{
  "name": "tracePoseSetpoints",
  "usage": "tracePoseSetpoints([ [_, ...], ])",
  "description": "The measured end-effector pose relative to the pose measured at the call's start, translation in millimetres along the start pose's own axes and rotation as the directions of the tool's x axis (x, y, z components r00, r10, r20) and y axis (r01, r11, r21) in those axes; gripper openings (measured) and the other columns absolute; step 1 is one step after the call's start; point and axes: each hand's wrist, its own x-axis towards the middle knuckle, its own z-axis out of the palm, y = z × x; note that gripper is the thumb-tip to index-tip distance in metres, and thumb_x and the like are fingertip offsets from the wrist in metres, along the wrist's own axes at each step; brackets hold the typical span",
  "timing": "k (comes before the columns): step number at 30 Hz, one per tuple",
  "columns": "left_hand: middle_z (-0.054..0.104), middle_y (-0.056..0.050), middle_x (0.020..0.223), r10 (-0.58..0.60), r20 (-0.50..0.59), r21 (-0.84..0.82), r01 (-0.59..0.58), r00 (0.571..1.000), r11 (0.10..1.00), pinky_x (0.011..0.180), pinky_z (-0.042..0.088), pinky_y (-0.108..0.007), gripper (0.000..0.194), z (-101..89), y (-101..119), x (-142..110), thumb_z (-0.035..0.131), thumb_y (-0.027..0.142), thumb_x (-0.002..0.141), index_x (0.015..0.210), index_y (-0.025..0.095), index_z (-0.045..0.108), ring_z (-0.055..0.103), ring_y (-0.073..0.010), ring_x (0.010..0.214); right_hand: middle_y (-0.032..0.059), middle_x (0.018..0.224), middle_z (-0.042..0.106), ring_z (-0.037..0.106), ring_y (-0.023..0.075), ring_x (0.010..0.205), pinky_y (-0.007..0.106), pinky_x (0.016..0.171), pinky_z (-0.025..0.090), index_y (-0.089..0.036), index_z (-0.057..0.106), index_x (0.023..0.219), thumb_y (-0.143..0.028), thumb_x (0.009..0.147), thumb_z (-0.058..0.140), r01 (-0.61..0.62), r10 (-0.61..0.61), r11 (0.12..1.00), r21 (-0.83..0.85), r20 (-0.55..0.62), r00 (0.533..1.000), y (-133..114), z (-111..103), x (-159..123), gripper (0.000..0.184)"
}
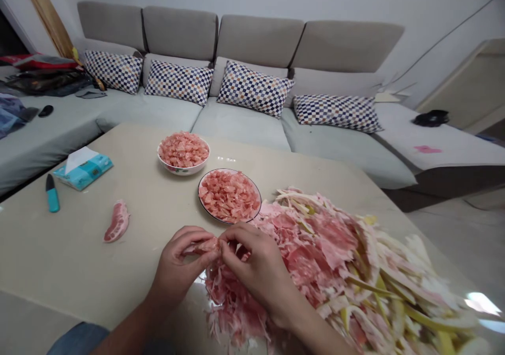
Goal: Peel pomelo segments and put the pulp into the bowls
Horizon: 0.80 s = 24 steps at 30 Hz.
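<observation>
A pink pomelo segment is held in my left hand, whose fingers are curled round it. The fingertips of my right hand pinch at the same segment's right end. Just beyond my hands is a dark-rimmed plate heaped with pomelo flesh. A whole unpeeled pomelo segment lies on the table to the left. Under and beside my right hand spreads a large pile of pink membranes and pale rind strips.
Behind the plate stands a white bowl heaped with pomelo flesh. At the table's left are a blue tissue pack and a knife with a turquoise handle. A grey sofa with checked cushions lines the far side.
</observation>
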Motion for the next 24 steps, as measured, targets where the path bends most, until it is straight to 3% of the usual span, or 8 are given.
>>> tracePoseSetpoints([
  [5, 0.064, -0.006, 0.097, -0.086, -0.018, -0.09, 0.084, 0.996, 0.992, 0.082, 0.051, -0.026, 0.014, 0.4, 1.8, 1.4, 0.074, 0.027, 0.075, 0.087, 0.02, 0.074, 0.061, -0.0186, 0.095, 0.0003, 0.065, 0.06, 0.054, 0.0136, 0.06, 0.024, 0.057, 0.042, -0.018, 0.062, 0.069, -0.01, 0.079, 0.056, 0.004, -0.004, 1.0, 0.015, -0.057, 0.998, -3.8, 8.5, -1.5, 0.014],
  [11, 0.063, -0.002, 0.085, -0.249, -0.012, -0.411, 0.223, 0.968, 0.884, 0.077, 0.049, -0.023, 0.012, -3.1, 7.5, 2.2, 0.071, 0.028, 0.079, 0.086, 0.018, 0.072, 0.059, -0.0125, 0.079, -0.0002, 0.066, 0.06, 0.054, 0.0129, 0.061, 0.024, 0.057, 0.041, -0.018, 0.06, 0.069, -0.007, 0.077, 0.054, -0.005, 0.012, 0.997, 0.079, -0.078, 0.997, -4.5, 11.8, 0.2, 0.016],
  [15, 0.064, -0.003, 0.079, -0.347, 0.067, -0.585, 0.319, 0.935, 0.746, 0.074, 0.049, -0.024, 0.018, -6.1, 8.1, 1.4, 0.069, 0.031, 0.081, 0.091, 0.017, 0.07, 0.059, -0.0128, 0.076, 0.0007, 0.071, 0.061, 0.056, 0.0134, 0.065, 0.023, 0.059, 0.042, -0.018, 0.061, 0.072, -0.01, 0.081, 0.053, -0.018, 0.021, 0.989, 0.148, -0.016, 1.0, -5.6, 1.9, 3.4, 0.014],
  [18, 0.066, -0.006, 0.082, -0.383, 0.152, -0.656, 0.383, 0.911, 0.651, 0.07, 0.05, -0.026, 0.025, -6.9, 7.4, 0.9, 0.065, 0.036, 0.084, 0.099, 0.017, 0.069, 0.061, -0.015, 0.077, -0.0003, 0.069, 0.058, 0.054, 0.0126, 0.064, 0.023, 0.059, 0.041, -0.018, 0.055, 0.07, -0.011, 0.084, 0.049, -0.038, 0.037, 0.994, 0.101, 0.009, 0.999, -4.5, -8.2, 5.4, 0.017],
  [20, 0.065, -0.006, 0.084, -0.371, 0.204, -0.666, 0.406, 0.906, 0.626, 0.069, 0.05, -0.026, 0.027, -7.2, 8.1, 0.6, 0.064, 0.037, 0.085, 0.103, 0.017, 0.068, 0.061, -0.0147, 0.077, -0.0013, 0.065, 0.055, 0.051, 0.0117, 0.061, 0.022, 0.057, 0.038, -0.019, 0.051, 0.066, -0.011, 0.085, 0.048, -0.057, 0.057, 0.998, 0.014, 0.046, 0.997, -2.4, -14.4, 5.8, 0.021],
  [24, 0.061, -0.002, 0.078, -0.381, 0.237, -0.62, 0.441, 0.894, 0.649, 0.068, 0.049, -0.023, 0.03, -6.7, 11.5, 0.2, 0.073, 0.027, 0.079, 0.106, 0.017, 0.067, 0.057, -0.0103, 0.07, -0.0001, 0.064, 0.058, 0.052, 0.0128, 0.059, 0.023, 0.056, 0.038, -0.018, 0.054, 0.062, -0.016, 0.084, 0.055, -0.055, 0.106, 0.981, -0.185, 0.277, 0.955, 2.5, -24.9, 4.3, 0.022],
])
